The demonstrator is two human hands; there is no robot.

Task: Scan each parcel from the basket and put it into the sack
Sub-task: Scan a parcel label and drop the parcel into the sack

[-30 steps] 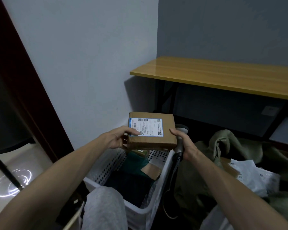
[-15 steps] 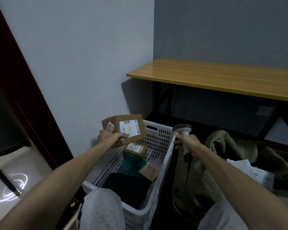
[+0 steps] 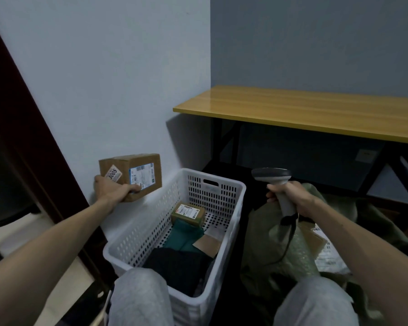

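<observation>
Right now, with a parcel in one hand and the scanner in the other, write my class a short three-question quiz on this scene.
1. True or false: the cardboard box in the left hand sits inside the white basket.
2. The barcode scanner is gripped by: A) the left hand, B) the right hand, C) neither hand.
3. Fill in: the small labelled box lies inside the ____.
Key: 1 false, it is held up outside it; 2 B; 3 basket.

Left grip [image 3: 113,191] and right grip [image 3: 292,195] are bare hands on bare forearms [image 3: 57,238]; light grey, soft trousers [image 3: 139,300] show at six o'clock.
</observation>
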